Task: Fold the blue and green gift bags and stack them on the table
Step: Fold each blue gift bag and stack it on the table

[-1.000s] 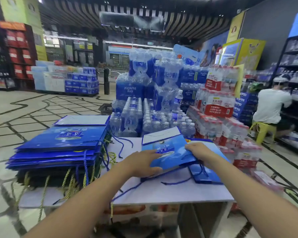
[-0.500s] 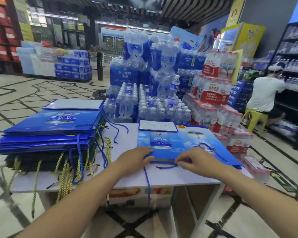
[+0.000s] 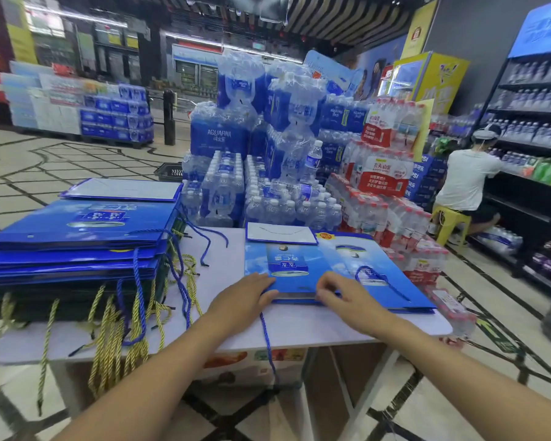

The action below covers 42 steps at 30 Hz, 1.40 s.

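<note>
Head view: I note left hand (image 3: 246, 300) flat on blue gift bag (image 3: 288, 261), right hand (image 3: 350, 301) pinching its edge; bag stack (image 3: 77, 227) crowds counter (image 3: 225, 272) left.

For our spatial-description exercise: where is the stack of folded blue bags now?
In the head view, the stack of folded blue bags sits on the left end of the white table, atop dark bags with gold cords, left of the flat blue bag.
</note>
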{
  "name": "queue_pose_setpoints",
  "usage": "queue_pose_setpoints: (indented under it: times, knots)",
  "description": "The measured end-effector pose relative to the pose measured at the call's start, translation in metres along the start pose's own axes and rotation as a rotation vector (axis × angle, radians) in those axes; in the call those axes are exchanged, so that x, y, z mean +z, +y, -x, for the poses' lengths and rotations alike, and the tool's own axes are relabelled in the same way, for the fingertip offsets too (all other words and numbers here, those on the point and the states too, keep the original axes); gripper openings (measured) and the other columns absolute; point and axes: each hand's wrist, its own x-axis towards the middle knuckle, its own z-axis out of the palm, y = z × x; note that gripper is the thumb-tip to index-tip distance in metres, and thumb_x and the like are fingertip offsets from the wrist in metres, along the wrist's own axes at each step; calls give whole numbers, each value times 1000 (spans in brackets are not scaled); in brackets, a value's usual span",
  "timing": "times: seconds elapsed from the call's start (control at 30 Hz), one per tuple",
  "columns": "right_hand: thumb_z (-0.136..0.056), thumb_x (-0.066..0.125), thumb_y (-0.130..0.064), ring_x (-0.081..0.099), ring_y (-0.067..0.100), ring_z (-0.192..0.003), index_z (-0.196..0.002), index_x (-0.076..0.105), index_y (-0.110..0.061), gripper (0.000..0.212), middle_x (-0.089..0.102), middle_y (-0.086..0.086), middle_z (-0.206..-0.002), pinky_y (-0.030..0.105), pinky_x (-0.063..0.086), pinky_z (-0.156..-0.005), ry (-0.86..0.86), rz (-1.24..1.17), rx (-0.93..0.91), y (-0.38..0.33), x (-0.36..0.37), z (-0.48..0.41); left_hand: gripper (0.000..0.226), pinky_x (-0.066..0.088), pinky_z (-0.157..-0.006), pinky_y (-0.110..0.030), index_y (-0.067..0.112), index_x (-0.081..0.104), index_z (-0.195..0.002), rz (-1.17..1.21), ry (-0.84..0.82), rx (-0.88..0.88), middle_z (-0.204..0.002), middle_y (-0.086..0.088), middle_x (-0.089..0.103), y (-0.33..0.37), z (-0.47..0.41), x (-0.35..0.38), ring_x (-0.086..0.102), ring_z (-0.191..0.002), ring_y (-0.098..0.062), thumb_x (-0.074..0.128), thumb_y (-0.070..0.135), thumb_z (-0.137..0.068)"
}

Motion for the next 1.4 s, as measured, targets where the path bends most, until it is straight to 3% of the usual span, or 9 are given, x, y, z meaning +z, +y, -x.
queue_pose_setpoints:
  times: [0.17,0.37,0.57,0.7,0.8,0.93,1.07,1.2,1.4]
  knots:
    - [-105,38,-3,61,28,-79,-87,50,-8,22,64,2,-67,41,50,-86,279,-485,134,-14,-57,-16,56,44,-108,-35,27,44,-153,3,8,0,-152,9,47,-3,-1,2,44,-138,-11,33,58,-107]
    - [-106,37,-12,45,16,-54,-81,41,-15,26,47,-1,-63,32,42,-57,362,-838,120,-55,-118,-47,56,41,-110,-31,25,43,-154,-3,30,17,-157,9,43,0,2,0,41,-141,-10,36,56,-107]
    - [-105,50,-19,30,8,-47,-86,56,-14,20,51,-5,-65,22,24,-44,319,-645,50,-86,-145,-84,54,43,-112,-33,27,46,-151,53,42,35,-156,12,41,-4,4,3,42,-140,-8,40,56,-105]
    - [-97,68,-33,45,6,-49,-101,78,-18,18,74,-7,-80,16,41,-50,136,-188,51,-85,-122,-91,42,47,-103,-31,28,57,-137,163,59,35,-138,14,49,-9,5,2,54,-121,-7,53,50,-101]
    - [-92,76,-27,69,-2,-73,-104,81,-19,15,78,-11,-91,11,50,-69,-40,-54,11,-74,-87,-92,36,46,-92,-22,30,63,-129,223,83,29,-130,14,53,-14,4,1,56,-105,-2,61,45,-97]
    - [-89,77,-25,69,-1,-81,-89,82,-26,5,77,-14,-87,21,54,-76,-209,152,-32,-51,-35,-92,33,39,-81,-13,31,69,-124,276,107,26,-119,14,58,-16,4,-1,55,-91,4,67,41,-93]
    - [-94,69,-26,59,-6,-78,-83,77,-25,13,71,-14,-84,13,41,-70,-254,184,-56,-40,0,-90,28,37,-77,-11,33,70,-117,323,123,7,-111,19,60,-16,4,0,52,-88,15,66,38,-90]
    - [-94,66,-23,65,1,-84,-86,78,-24,14,75,-12,-85,24,50,-80,-250,130,-49,-37,12,-94,25,37,-76,-10,35,70,-115,335,117,-2,-110,20,60,-16,4,-1,53,-89,15,65,35,-90]
    - [-92,70,-19,54,-4,-66,-81,80,-17,15,73,-7,-76,13,41,-64,-205,28,-51,-38,23,-94,22,41,-76,-18,36,69,-114,344,127,-14,-108,17,61,-18,3,-1,58,-85,-1,63,38,-93]
